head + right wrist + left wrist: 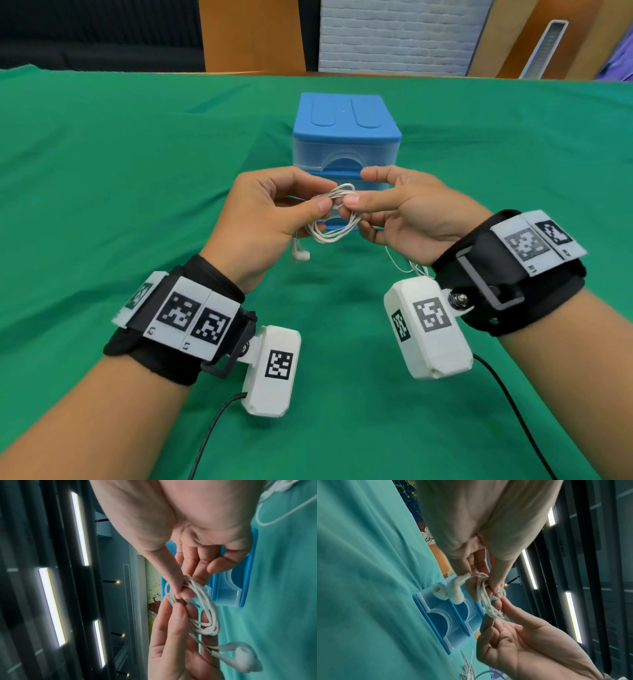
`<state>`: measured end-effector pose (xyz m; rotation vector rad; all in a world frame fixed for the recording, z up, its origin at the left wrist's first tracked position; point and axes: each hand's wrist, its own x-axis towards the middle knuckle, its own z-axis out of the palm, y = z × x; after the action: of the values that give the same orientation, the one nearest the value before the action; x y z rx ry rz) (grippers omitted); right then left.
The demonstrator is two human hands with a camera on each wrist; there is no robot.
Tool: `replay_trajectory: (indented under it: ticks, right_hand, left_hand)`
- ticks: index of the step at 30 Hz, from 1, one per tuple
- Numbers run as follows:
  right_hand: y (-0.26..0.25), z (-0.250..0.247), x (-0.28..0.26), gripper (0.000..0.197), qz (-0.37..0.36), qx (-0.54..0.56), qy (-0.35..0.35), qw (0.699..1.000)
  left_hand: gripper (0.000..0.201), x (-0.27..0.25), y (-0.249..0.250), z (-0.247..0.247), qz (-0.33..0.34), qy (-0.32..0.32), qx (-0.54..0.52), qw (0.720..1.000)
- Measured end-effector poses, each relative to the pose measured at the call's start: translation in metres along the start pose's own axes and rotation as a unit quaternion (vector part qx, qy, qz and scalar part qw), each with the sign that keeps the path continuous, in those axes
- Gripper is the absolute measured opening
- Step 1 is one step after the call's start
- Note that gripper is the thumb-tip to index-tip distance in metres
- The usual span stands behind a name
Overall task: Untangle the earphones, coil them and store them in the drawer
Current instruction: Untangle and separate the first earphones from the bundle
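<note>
Both hands hold a white earphone cord wound into a small coil (334,219) in the air in front of the drawer unit. My left hand (322,205) pinches the coil's left side between thumb and fingers. My right hand (352,201) pinches its top right with the thumb, index finger raised. Two earbuds (300,254) dangle below the left hand. The left wrist view shows the coil (483,601), the earbuds (448,592) and my right hand (501,601). The right wrist view shows the coil (207,609), the earbuds (240,657) and my left hand (180,609).
A small blue drawer unit (346,137) with translucent drawers, both pushed in, stands on the green cloth (137,171) just behind the hands. Another loose white cable (407,266) lies on the cloth beside my right wrist. Black camera leads trail from both wrists.
</note>
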<state>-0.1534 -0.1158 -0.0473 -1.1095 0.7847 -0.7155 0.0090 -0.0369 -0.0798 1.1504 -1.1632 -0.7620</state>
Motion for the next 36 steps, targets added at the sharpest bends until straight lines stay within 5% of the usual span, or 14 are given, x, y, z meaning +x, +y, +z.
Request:
replay_trajectory:
  ticks: [7, 11, 14, 17, 23, 28, 36]
  right_hand:
    - [0.005, -0.007, 0.002, 0.042, 0.061, 0.004, -0.042, 0.997]
    - [0.005, -0.008, 0.002, 0.058, 0.07, 0.014, -0.081, 0.994]
    - [0.006, -0.006, 0.0, 0.043, 0.036, -0.075, -0.086, 0.993]
    - [0.006, -0.002, 0.001, 0.043, -0.029, -0.236, -0.07, 0.969]
    - [0.014, 0.004, 0.009, 0.034, -0.08, -0.381, -0.068, 0.918]
    - [0.018, 0.006, 0.013, 0.01, -0.082, -0.425, -0.056, 0.9]
    - [0.022, 0.014, 0.019, 0.007, -0.063, -0.51, -0.095, 0.853]
  left_hand:
    - [0.016, 0.002, -0.001, -0.004, 0.013, -0.015, 0.023, 1.0]
    - [0.015, 0.003, 0.0, -0.007, 0.016, -0.024, 0.028, 0.999]
    - [0.016, 0.003, 0.0, -0.009, 0.006, -0.027, 0.029, 0.999]
    - [0.021, 0.003, -0.002, -0.011, -0.018, -0.03, 0.043, 0.998]
    - [0.012, 0.004, -0.004, -0.017, -0.069, -0.035, 0.108, 0.991]
    - [0.008, 0.004, -0.003, -0.022, -0.109, -0.067, 0.17, 0.977]
    - [0.007, 0.007, -0.01, -0.029, -0.132, -0.135, 0.294, 0.937]
